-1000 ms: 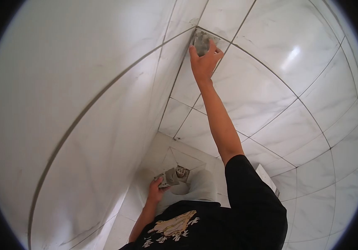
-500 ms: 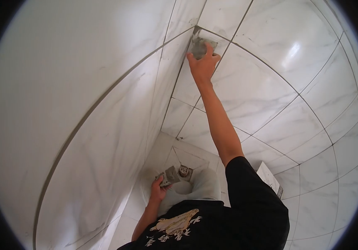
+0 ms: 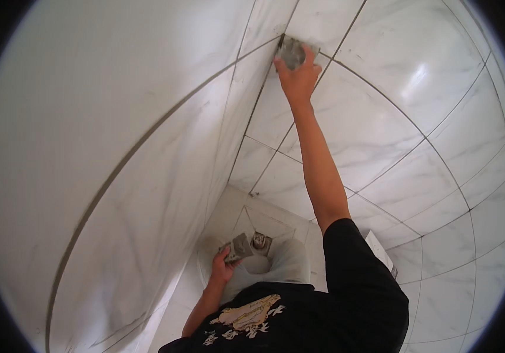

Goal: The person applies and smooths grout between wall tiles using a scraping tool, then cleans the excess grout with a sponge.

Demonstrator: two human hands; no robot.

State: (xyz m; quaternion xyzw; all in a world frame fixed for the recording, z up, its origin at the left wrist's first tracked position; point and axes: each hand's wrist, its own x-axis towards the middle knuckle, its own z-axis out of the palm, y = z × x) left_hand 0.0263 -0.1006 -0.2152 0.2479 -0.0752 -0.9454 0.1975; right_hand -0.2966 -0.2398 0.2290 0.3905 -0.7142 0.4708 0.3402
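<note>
Left of the floor drain, the left hand has barely moved; it holds a grey-smeared slab, thumb laid over its near edge, and the slab sits just beside the drain. High above the drain, the right hand has shifted more: half a second ago it was a little lower, and now it has gone up closer to where the walls meet. It is spread fairly wide, thumb and a finger on opposite edges of a grey square piece at the front wall. That suggests the work in hand now sits at the upper end of the narrow strip of tile, while the slab below the hand waits untouched by it; whether the piece presses flat on the wall, I cannot tell

For edges, the left wall rises to the left of the drain and meets the front wall high above it, so the right hand has little room on its thumb side. To the right of the drain the front wall lies open and broad, with clear room beside the right arm. Farther right of the drain, a white box stands partly behind the black sleeve
</note>
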